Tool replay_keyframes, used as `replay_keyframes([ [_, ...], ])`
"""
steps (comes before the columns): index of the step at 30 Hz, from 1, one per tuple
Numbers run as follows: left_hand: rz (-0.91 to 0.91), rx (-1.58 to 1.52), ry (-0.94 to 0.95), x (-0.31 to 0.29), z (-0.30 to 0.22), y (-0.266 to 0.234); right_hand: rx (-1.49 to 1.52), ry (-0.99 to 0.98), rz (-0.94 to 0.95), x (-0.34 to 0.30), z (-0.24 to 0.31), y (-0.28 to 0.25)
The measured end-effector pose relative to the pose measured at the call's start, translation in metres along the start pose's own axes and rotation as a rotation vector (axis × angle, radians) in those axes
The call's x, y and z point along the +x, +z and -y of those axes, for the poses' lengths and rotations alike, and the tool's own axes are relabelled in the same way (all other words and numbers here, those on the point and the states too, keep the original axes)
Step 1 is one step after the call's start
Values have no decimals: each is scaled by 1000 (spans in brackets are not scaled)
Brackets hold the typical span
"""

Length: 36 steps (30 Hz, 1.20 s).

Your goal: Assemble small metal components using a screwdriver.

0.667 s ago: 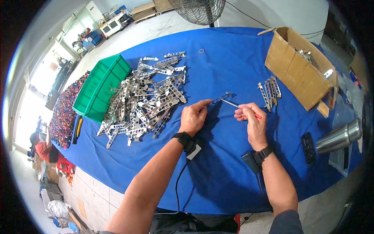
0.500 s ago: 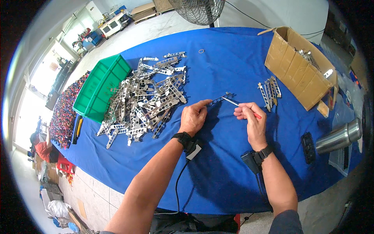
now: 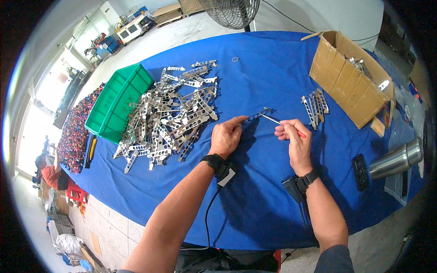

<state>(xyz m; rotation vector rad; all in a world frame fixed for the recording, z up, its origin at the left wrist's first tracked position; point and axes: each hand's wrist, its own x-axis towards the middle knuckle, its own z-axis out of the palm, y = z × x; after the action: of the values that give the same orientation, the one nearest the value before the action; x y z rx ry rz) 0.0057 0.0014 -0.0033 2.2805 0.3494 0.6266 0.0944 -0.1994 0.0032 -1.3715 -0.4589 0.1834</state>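
My left hand [image 3: 226,138] is closed, its fingertips pinching the near end of a perforated metal strip [image 3: 256,117] just above the blue cloth. In my right hand [image 3: 295,139] is a slim pale rod-shaped tool [image 3: 271,119] with a red handle, gripped like a pen. The tool's tip meets or lies very near the strip, towards its far end; actual contact is too small to tell. To the right of the strip, several similar perforated strips [image 3: 315,108] lie side by side. A large loose pile of such strips [image 3: 168,118] spreads to my left.
A green crate [image 3: 119,102] stands tipped beside the pile. At the right are an open cardboard box [image 3: 348,75] with metal parts inside, a steel flask [image 3: 396,159] and a black object [image 3: 359,172]. Cables hang from both wrist straps. A fan [image 3: 232,11] stands beyond the table.
The tool's tip has shifted slightly right and nearer along the strip, and my right fingers have moved a little with it. My left hand stays where it was.
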Motion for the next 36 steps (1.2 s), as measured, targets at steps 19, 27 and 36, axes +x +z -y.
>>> replay_keyframes([
  [19,7,-4,-11,0,-1,-1,54,19,14,0,1,1],
  [27,-2,-8,-6,0,0,1,19,8,56,0,-2,-2],
  [36,16,-11,-23,0,-4,-1,5,9,29,0,0,-1],
])
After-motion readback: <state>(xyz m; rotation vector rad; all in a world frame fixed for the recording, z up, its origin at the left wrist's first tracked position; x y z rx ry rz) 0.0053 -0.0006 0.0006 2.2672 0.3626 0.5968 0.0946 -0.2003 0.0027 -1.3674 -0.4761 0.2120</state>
